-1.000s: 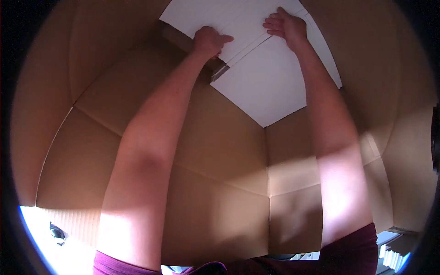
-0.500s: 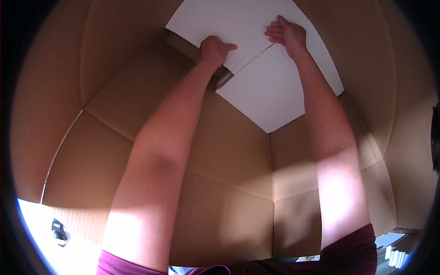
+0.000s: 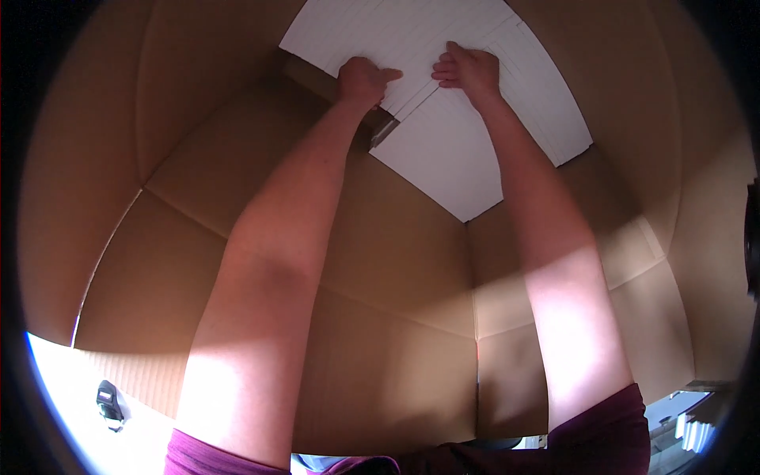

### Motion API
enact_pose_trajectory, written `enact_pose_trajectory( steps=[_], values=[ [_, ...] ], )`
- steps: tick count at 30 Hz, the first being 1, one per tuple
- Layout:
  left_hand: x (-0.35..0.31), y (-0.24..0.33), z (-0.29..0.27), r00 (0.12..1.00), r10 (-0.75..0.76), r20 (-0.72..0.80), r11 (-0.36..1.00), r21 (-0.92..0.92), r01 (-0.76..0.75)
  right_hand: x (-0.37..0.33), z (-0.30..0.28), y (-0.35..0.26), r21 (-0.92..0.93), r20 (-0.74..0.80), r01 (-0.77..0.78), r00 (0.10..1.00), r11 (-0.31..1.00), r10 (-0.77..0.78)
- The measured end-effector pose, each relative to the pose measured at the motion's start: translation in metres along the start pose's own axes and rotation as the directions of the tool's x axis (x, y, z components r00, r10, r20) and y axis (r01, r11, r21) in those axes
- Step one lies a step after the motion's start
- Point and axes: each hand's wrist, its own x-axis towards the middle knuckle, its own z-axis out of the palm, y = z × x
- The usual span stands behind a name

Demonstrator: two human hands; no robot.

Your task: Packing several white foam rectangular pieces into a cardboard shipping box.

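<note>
I reach deep into a large brown cardboard box [image 3: 396, 269]. Flat white pieces lie at its far end, with seams between them: a wide upper panel [image 3: 372, 32], a lower panel [image 3: 443, 154] and a narrower strip [image 3: 554, 103] along the right. My left hand [image 3: 362, 83] is closed at the near-left edge of the upper panel, thumb lying over its face and the other fingers mostly hidden at the edge. Beside it, my right hand [image 3: 472, 74] rests at the seam between the upper and lower panels, fingers slightly apart and pointing left, holding nothing.
Tall creased cardboard walls stand on both sides, the left wall [image 3: 87, 174] and the right wall [image 3: 633, 95]. A small grey piece [image 3: 385, 133] shows in a gap beside the panels. Outside the box, a small black object [image 3: 109, 405] sits at lower left.
My right hand has moved left and slightly nearer along the seam, showing more of the right strip. My left hand has shifted slightly left, still at the panel's edge.
</note>
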Motion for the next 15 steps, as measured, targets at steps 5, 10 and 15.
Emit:
enact_pose_trajectory(
  steps=[5, 10, 15],
  values=[
    [0.006, -0.020, -0.003, 0.980, 0.167, -0.105, 0.977, 0.153, -0.150, 0.002, 0.012, 0.010, -0.017, 0.080, -0.020, 0.997, 1.000, 0.021],
    [-0.008, 0.000, 0.001, 0.996, 0.083, 0.011, 0.996, -0.015, -0.083, -0.013, 0.020, 0.037, -0.065, 0.142, 0.079, 0.987, 0.995, -0.070],
    [-0.002, -0.019, 0.004, 0.972, 0.191, -0.134, 0.958, 0.241, -0.155, -0.020, 0.032, 0.034, -0.039, 0.173, -0.052, 0.983, 0.998, 0.058]
  ],
)
